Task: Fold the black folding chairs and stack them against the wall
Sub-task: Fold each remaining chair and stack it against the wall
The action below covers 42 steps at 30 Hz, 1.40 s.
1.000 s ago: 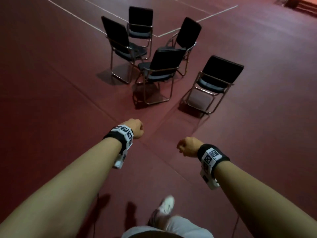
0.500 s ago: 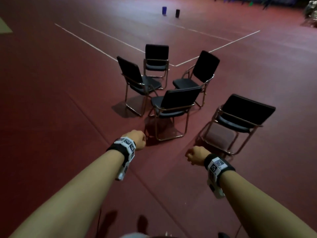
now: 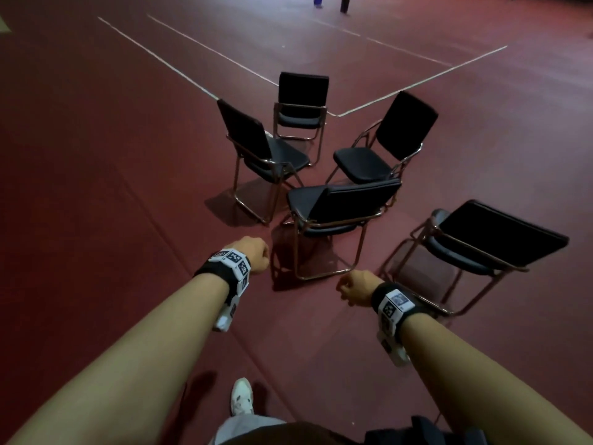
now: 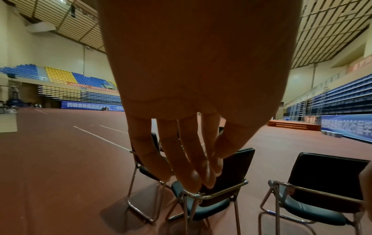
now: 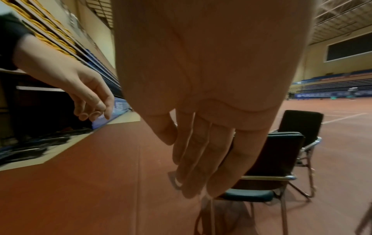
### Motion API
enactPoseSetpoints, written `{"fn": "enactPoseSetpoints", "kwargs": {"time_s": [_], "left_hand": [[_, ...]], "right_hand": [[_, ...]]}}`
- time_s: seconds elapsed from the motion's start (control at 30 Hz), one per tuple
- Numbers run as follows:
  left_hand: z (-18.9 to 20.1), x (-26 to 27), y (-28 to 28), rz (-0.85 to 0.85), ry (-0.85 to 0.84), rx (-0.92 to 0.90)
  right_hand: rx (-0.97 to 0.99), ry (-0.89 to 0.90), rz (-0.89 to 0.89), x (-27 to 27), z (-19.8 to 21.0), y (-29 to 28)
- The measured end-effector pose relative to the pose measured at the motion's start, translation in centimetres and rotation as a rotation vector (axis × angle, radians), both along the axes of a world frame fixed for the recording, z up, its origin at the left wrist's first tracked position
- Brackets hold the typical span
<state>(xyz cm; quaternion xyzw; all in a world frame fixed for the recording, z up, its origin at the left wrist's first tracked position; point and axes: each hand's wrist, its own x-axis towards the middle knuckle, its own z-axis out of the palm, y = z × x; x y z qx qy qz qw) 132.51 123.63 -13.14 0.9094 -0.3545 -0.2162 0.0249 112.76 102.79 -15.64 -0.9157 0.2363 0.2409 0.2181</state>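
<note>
Several black folding chairs with metal frames stand unfolded in a loose ring on the red floor. The nearest chair (image 3: 340,207) has its back toward me, and another chair (image 3: 487,239) stands to its right. My left hand (image 3: 256,255) hovers just short of the nearest chair's left side and holds nothing. My right hand (image 3: 354,290) hangs between the two near chairs, also empty. In the left wrist view the left hand's fingers (image 4: 181,159) hang straight and relaxed in front of the nearest chair (image 4: 231,174). The right hand's fingers (image 5: 201,159) hang the same way before a chair (image 5: 277,155).
White court lines (image 3: 192,78) cross the floor behind the chairs. Two small upright objects (image 3: 345,3) stand far back. My white shoe (image 3: 242,396) is on the floor below my arms. Spectator stands (image 4: 60,76) and a low stage (image 4: 292,125) lie far off.
I have stepped closer to the ring of chairs, so they look larger and nearer. Both hands stay held out in front, empty.
</note>
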Motion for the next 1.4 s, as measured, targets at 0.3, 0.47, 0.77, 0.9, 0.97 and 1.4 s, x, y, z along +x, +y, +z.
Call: {"fn": "enactPoseSetpoints", "kwargs": {"time_s": [0.3,0.47,0.77,0.9,0.97,1.4], "left_hand": [[-0.4,14.5,-10.1,-0.149,0.067,-0.074],[-2.5,18.0,-14.8,-0.250,0.106,0.036],[-2.8,22.0,-30.6,-0.382,0.072,0.062],[-5.4,23.7,-39.9,-0.359,0.073,0.124],[-5.8,24.4,-42.2,-0.313,0.078,0.129],[-11.1,24.7,-55.6,-0.349,0.137,0.311]], "right_hand": [[-0.062,-0.030,-0.206,11.3,-1.3,-7.0],[0.002,0.067,-0.251,13.5,-3.5,-8.5],[0.042,0.062,-0.455,16.4,-5.7,-23.2],[0.103,0.057,-0.507,18.6,-8.3,-33.7],[0.110,0.044,-0.498,20.0,-8.0,-36.3],[0.191,-0.098,-0.420,26.3,-12.1,-49.2]]}}
